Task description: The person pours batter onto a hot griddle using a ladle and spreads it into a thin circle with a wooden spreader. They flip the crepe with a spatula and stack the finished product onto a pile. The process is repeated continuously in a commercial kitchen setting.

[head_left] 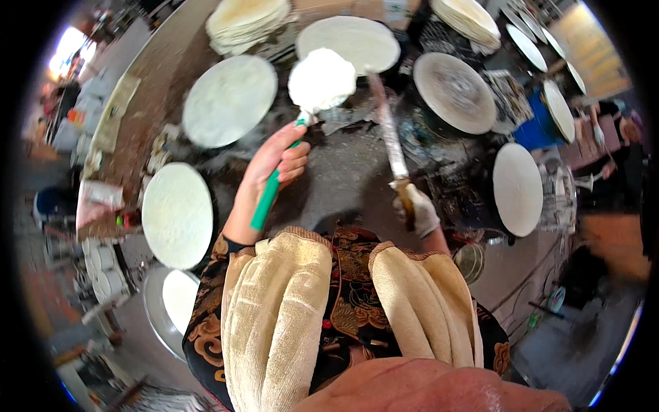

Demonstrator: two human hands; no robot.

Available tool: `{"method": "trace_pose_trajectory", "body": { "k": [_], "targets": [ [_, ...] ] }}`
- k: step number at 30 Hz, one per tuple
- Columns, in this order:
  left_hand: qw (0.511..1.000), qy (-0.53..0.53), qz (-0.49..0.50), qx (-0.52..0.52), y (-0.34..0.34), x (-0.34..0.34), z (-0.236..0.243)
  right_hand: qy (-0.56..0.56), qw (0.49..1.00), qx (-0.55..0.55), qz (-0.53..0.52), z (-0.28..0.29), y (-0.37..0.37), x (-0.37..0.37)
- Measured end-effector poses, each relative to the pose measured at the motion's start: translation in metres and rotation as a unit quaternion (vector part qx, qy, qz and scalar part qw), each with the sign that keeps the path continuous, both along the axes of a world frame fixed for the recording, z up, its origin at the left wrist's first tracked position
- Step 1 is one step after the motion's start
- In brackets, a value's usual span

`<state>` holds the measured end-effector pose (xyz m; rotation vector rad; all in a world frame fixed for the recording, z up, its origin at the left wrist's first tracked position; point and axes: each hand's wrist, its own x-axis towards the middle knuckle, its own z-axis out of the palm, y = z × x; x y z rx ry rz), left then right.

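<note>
My bare left hand (280,161) is wrapped round the green handle of a ladle (268,196). A bright white lump that looks like batter (321,79) covers the ladle's far end, so its bowl is hidden. In my right hand (420,209), which wears a pale glove, is the wooden handle of a long, flat metal spatula (391,141). Its blade points away from me, and its blurred tip reaches the near edge of a round griddle with a pale sheet on it (350,44). The ladle's white load is just left of that tip, over the same griddle's near side.
More round griddles curve around me: pale-covered ones at left (230,101), near left (177,215) and right (517,189), and a grey-brown one (454,93). Stacks of thin round sheets (248,24) stand at the back. A metal basin (159,309) is low left, a blue container (539,123) at right.
</note>
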<state>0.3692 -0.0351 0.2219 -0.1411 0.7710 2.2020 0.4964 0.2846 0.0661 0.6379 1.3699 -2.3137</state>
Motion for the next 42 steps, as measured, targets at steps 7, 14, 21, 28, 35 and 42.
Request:
{"method": "trace_pose_trajectory", "body": {
  "k": [7,14,21,28,35,42],
  "targets": [
    [0.960,-0.176,-0.216,0.038,0.176,-0.100,-0.111,0.047,0.969,-0.214,-0.111,-0.042,0.031,-0.006],
    [0.872,-0.162,-0.463,-0.014,0.334,-0.204,-0.182,0.046,0.933,-0.149,-0.325,-0.066,0.100,-0.052],
    [0.838,-0.016,-0.528,-0.139,0.500,-0.255,-0.175,-0.035,0.857,-0.032,-0.513,-0.081,0.162,-0.120],
    [0.809,0.363,-0.409,-0.217,0.581,-0.291,-0.241,-0.169,0.797,0.154,-0.559,-0.072,0.161,-0.162],
    [0.429,0.804,-0.325,-0.254,0.572,-0.374,-0.214,-0.224,0.791,0.287,-0.492,-0.083,0.162,-0.149],
    [0.332,0.889,-0.236,-0.208,0.571,-0.412,-0.240,-0.137,0.817,0.276,-0.487,-0.061,0.190,-0.261]
  ]
}}
